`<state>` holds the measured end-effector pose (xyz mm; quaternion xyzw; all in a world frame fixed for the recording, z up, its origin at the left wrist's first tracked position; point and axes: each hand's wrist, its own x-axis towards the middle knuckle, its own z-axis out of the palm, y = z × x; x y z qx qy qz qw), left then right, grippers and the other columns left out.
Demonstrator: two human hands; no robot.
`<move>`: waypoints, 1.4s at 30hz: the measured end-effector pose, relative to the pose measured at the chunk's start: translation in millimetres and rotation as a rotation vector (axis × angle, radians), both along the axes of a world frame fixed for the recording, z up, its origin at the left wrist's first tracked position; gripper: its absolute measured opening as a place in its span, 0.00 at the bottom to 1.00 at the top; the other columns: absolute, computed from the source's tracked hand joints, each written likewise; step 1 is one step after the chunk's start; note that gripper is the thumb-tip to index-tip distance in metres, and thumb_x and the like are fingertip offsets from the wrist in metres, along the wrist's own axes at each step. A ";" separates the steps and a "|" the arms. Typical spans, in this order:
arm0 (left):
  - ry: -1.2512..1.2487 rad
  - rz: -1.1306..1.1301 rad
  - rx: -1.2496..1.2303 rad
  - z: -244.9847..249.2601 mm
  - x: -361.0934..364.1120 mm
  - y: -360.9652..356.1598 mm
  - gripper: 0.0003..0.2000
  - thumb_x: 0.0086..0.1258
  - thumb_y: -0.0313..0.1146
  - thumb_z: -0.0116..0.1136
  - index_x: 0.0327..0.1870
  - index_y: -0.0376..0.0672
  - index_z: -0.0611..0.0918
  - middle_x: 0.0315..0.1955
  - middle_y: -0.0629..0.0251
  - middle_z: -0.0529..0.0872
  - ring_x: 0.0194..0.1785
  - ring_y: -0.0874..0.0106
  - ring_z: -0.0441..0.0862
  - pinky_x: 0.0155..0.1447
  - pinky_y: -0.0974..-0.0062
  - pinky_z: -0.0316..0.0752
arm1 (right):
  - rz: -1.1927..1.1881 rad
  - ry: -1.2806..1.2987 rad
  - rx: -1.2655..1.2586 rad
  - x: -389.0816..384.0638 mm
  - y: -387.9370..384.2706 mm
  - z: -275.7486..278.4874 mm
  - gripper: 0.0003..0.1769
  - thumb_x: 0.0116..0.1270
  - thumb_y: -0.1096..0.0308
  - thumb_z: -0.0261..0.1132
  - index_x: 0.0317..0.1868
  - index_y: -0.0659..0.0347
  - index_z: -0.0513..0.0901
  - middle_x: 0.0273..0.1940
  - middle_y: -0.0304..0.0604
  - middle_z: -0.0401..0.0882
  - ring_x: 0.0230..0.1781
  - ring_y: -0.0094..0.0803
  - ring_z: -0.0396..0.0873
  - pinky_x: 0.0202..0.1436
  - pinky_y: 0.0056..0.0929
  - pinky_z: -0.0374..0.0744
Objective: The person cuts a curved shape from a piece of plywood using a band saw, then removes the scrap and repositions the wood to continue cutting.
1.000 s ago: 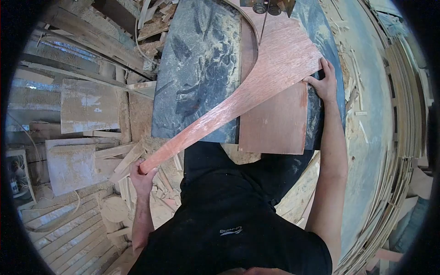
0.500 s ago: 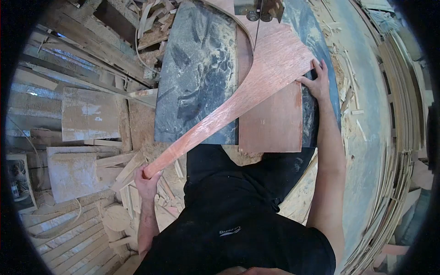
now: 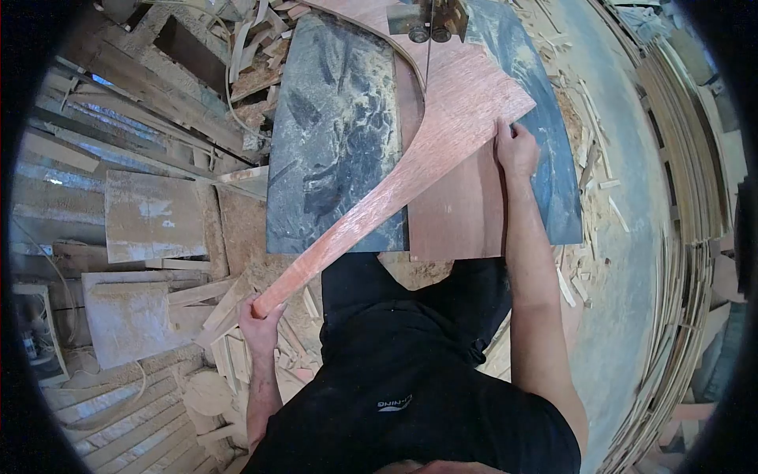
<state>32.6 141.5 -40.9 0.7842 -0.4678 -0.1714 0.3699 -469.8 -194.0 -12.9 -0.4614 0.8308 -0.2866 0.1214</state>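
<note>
A long reddish wooden board (image 3: 395, 178), narrow at the lower left and broad at the upper right, lies slantwise over the dusty dark table (image 3: 335, 118). My left hand (image 3: 260, 324) is closed round its narrow end, beyond the table's near edge. At the board's broad end my right hand (image 3: 518, 148) pinches the lower right edge, its fingers bent. Under the board is a flat rectangular wooden panel (image 3: 456, 209). A thin vertical saw blade (image 3: 429, 59) meets the board's curved edge below a metal guide (image 3: 418, 22).
Wood offcuts (image 3: 257, 59) are heaped left of the table. Stacked long boards (image 3: 683, 150) stand at the far right. Two dusty flat boards (image 3: 154, 217) lie at the left, near slats and a cable. Scraps and sawdust cover the floor.
My right hand has moved left along the board's edge, and its fingers are more bent. The board's narrow end and my left hand have shifted slightly right and down in view.
</note>
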 end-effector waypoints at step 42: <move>0.072 0.031 -0.024 -6.2 -15.2 9.4 0.27 0.45 0.29 0.82 0.48 0.36 0.81 0.44 0.60 0.79 0.49 0.65 0.78 0.55 0.68 0.74 | 0.055 -0.001 -0.129 -11.6 -18.7 -19.2 0.27 0.64 0.43 0.64 0.44 0.61 0.87 0.34 0.54 0.86 0.37 0.50 0.85 0.43 0.43 0.79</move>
